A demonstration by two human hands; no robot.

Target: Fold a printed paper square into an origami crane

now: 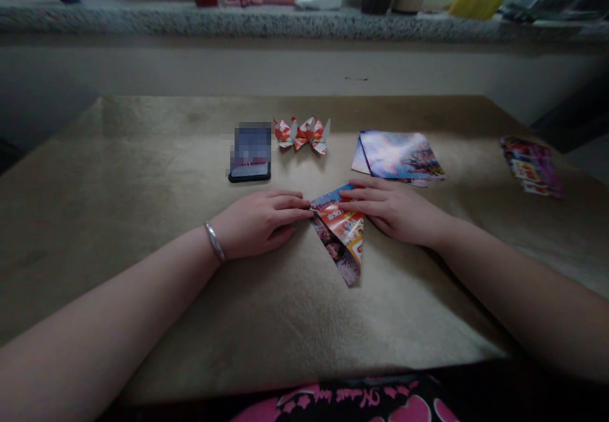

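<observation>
A folded sheet of glossy printed paper (343, 228) lies flat on the table (266, 333), roughly triangular with a strip sticking out toward me. My left hand (266, 222) rests at its left corner, fingers stretched out and fingertips touching the edge. On the paper's upper right part lie the extended fingers of my right hand (392, 209), pressing it from above. Neither hand grasps anything. Just beyond the paper stand two folded paper cranes (311, 133) in red, orange and white, side by side.
Left of the cranes lies a phone (252, 152), its screen blurred. Several glossy sheets (404, 155) are stacked beyond my right hand, and more printed papers (530, 165) lie at the far right. Behind the table, a granite windowsill (285, 25) holds bottles and a yellow sponge-like block (478, 1).
</observation>
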